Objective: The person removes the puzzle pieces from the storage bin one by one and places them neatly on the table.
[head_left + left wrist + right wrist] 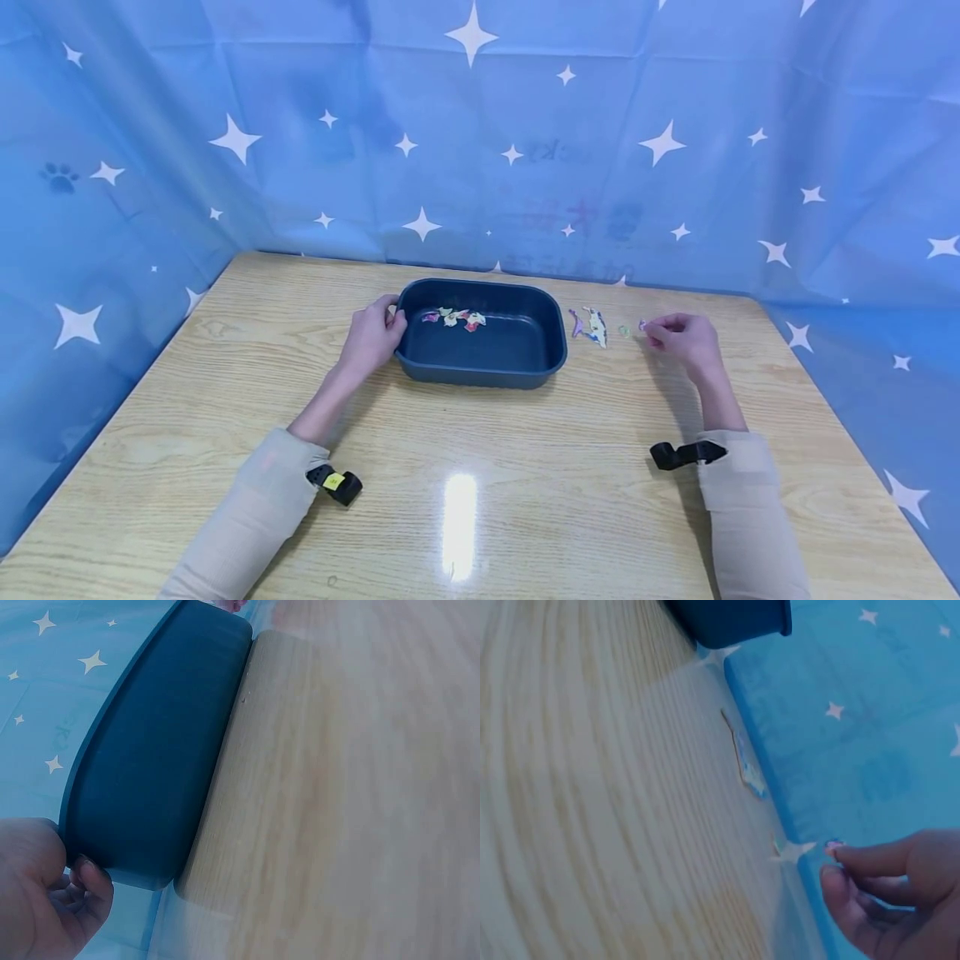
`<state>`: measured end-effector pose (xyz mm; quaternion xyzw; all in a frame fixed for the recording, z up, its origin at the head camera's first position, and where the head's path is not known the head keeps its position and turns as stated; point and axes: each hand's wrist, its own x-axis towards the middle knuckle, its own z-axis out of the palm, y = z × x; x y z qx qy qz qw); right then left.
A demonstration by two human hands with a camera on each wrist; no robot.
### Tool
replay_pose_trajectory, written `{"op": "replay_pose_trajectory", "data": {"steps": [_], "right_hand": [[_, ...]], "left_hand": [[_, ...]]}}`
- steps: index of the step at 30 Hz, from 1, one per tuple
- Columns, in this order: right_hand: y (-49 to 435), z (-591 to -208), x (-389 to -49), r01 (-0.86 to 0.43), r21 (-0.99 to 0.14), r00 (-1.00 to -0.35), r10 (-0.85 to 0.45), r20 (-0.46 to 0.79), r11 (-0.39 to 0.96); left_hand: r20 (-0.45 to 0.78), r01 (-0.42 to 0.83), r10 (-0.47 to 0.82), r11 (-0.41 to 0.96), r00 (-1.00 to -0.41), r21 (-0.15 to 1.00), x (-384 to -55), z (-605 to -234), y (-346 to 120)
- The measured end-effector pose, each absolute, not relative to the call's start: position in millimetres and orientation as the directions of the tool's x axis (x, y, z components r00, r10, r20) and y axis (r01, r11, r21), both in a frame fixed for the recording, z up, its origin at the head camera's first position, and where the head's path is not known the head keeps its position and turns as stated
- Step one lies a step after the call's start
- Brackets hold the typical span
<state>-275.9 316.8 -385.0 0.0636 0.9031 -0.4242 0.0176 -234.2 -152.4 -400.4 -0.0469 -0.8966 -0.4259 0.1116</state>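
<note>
Several colourful scraps (452, 317) are gathered in the dark tray (472, 377), whose end is clamped by the left hand's (377, 333) grip. Beside it, a purple scrap (577, 323), a pale scrap (597, 327) and a green scrap (624, 331) are left on the table (525, 467); another small piece (642, 324) is pinched by the right hand (686, 337), outside the tray.

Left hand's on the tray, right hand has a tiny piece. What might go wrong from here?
The tiny purplish piece is held just at the right hand's fingertips, so it could slip free.
The left hand grips one end of the dark blue tray; a tug might shift the cutouts inside.
The faint green piece on the table could be overlooked.
</note>
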Motion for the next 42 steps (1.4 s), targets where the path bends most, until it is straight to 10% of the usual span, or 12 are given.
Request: {"op": "replay_pose_trajectory", "data": {"steps": [42], "right_hand": [[304.7,-379.6,-276.6,0.040,-0.808,-0.999,0.024,-0.033,0.588]], "left_hand": [[0.228,0.169,-0.010,0.642,-0.974,0.748,-233.6,-399.9,-151.8]]}}
